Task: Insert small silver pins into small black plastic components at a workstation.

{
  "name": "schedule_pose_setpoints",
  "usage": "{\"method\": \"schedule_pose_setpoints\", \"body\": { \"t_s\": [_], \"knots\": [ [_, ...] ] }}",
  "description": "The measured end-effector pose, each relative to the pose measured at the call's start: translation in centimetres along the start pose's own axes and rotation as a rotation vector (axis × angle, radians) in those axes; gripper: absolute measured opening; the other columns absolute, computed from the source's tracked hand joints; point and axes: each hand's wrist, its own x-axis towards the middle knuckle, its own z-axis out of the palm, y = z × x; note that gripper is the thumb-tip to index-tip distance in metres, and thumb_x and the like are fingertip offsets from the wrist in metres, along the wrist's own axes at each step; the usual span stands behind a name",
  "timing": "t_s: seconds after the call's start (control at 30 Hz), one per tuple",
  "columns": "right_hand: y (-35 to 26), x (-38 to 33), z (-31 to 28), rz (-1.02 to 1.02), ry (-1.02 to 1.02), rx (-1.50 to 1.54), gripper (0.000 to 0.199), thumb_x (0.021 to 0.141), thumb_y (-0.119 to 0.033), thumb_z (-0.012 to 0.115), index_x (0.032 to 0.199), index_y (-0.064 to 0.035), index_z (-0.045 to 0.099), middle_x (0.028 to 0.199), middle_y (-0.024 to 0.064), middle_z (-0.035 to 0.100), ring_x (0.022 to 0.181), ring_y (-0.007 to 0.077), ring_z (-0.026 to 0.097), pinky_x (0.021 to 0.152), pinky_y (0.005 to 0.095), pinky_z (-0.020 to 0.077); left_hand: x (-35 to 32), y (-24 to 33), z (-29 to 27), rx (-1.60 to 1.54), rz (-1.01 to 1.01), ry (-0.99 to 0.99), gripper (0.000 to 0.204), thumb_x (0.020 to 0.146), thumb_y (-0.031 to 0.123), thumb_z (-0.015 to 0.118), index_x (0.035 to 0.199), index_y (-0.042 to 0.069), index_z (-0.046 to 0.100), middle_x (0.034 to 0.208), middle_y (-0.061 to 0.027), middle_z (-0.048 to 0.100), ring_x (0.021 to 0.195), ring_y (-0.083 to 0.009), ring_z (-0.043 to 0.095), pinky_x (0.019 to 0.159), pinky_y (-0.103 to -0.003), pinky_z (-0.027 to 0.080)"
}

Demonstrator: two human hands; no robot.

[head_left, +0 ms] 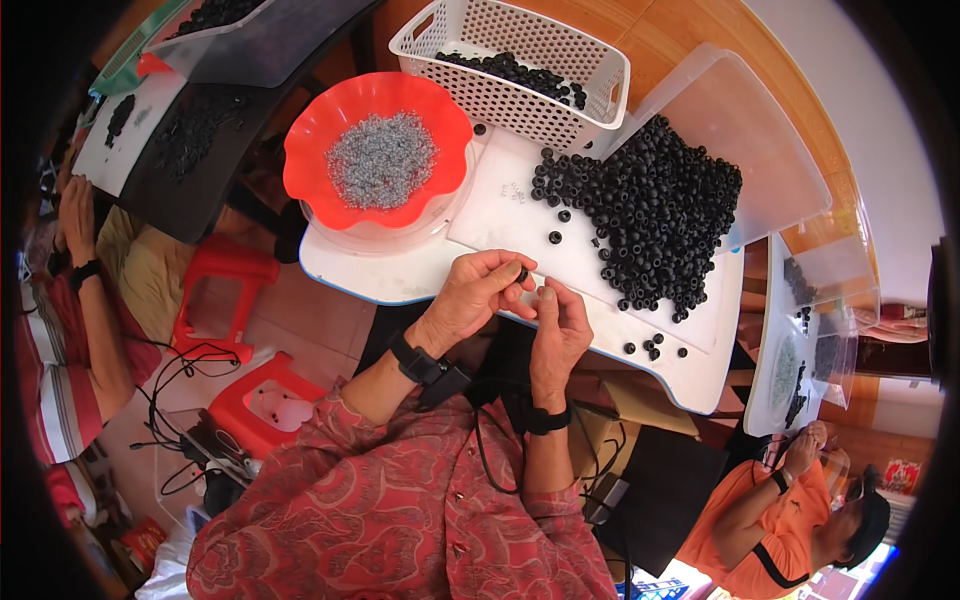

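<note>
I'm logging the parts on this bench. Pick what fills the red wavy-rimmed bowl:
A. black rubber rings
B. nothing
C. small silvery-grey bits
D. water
C: the red bowl holds a heap of small silvery-grey bits, while the black rings lie piled on the white board to its right and in the white basket.

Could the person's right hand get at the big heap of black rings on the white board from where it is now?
Probably yes: the right hand is near the heap of black rings, with only bare white board and stray rings between.
</note>
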Motion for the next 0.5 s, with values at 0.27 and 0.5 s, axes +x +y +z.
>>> {"method": "schedule_pose_setpoints", "body": {
  "t_s": [0.27, 0.5],
  "knots": [
    [-1.6, -0.2, 1.6, 0.033, -0.131, 0.159, 0.033, 0.097, -0.015, 0.059, 0.123, 0.0056, 0.056, 0.107, 0.0093, 0.062, 0.091, 0.0121, 0.058, 0.081, 0.0256, 0.0484, -0.2, -0.4, -0.9, 0.011, 0.026, -0.048, 0.030, 0.098, 0.018, 0.057, 0.116, -0.006, 0.059, 0.093, -0.0067, 0.062, 0.078, -0.0110, 0.060, 0.080, -0.031, 0.057],
    [-1.5, 0.4, 3.1, -0.006, -0.224, -0.158, 0.058, 0.087, -0.023, 0.072, 0.130, 0.0080, 0.049, 0.096, 0.0053, 0.056, 0.082, 0.0113, 0.049, 0.074, 0.0247, 0.0456, -0.4, -1.3, -0.4, -0.059, 0.079, -0.041, 0.029, 0.096, 0.016, 0.060, 0.113, -0.006, 0.059, 0.096, -0.0046, 0.060, 0.088, -0.0139, 0.062, 0.084, -0.028, 0.054]
  ]
}}
